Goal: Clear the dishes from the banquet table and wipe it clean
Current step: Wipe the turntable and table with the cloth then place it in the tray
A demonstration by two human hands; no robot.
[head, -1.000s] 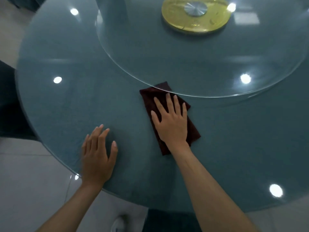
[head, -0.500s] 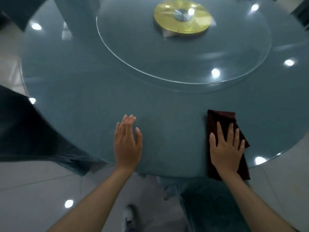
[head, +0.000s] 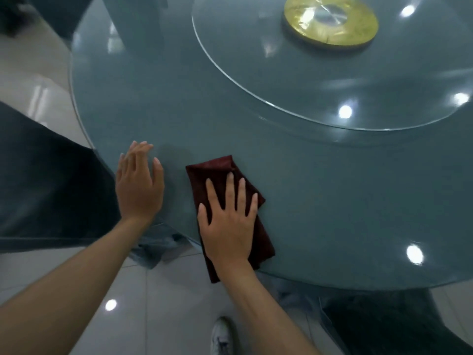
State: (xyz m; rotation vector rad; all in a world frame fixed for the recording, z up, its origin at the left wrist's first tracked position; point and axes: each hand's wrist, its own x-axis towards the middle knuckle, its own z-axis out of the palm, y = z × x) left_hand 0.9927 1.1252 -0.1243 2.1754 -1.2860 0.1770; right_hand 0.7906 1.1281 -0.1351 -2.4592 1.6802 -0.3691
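Step in hand: You are wiping the counter [head: 332, 201], the second half of the task, judging by the cloth [head: 204, 172] lying under your right hand [head: 227, 226].
Right hand: You are pressing it flat on the cloth. Its fingers [head: 230, 185] are lying straight and spread, pressing down and not curling round the fabric.
Left hand: You are resting your left hand [head: 139, 190] on the bare counter at 9 o'clock of the cloth, just beside it and not touching it. Its fingers [head: 135, 160] are lying straight and close together, holding nothing. The tips are blurring, so I cannot tell whether they are touching the glass.
Cloth, place: It is lying at the near rim of the counter, at 7 o'clock of the glass turntable [head: 256, 98] and well apart from it. Its near end is hanging over the counter's edge.
Cloth, axis: Taking 12 o'clock as straight away from you, the folded oblong is running from 11 o'clock to 5 o'clock, with its far narrow end pointing to 11. Your fingers are lying nearly along that line.
Next move: In my judgement you are setting up a push toward 12 or 1 o'clock, into the band below the turntable. That is calling for even palm pressure, so the folds are not bunching.
Risk: The overhanging end is making a slip off the edge likely if you are drawing toward 6 o'clock.
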